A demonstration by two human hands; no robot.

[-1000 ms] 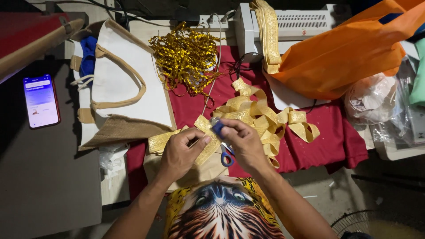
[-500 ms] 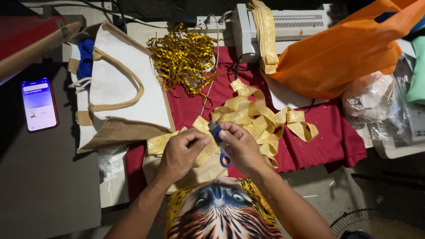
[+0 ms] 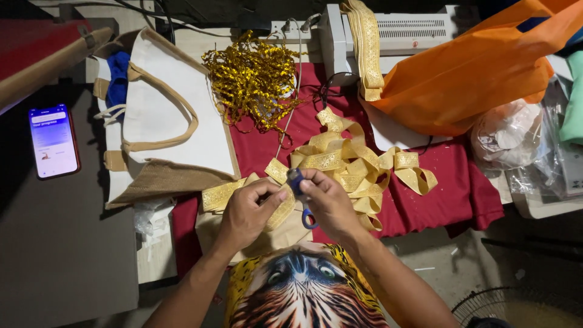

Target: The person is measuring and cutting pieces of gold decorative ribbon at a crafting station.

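Light falls from above on the middle of the table (image 3: 255,152), bright and sharp. The left side and lower corners sink into deep shadow. The phone (image 3: 53,141) screen glows.

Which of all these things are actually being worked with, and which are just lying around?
In use:
left hand, pinching the gold ribbon
right hand, holding blue-handled scissors

Lying about:
tangled gold trim
white tote bag
phone
orange bag
red cloth
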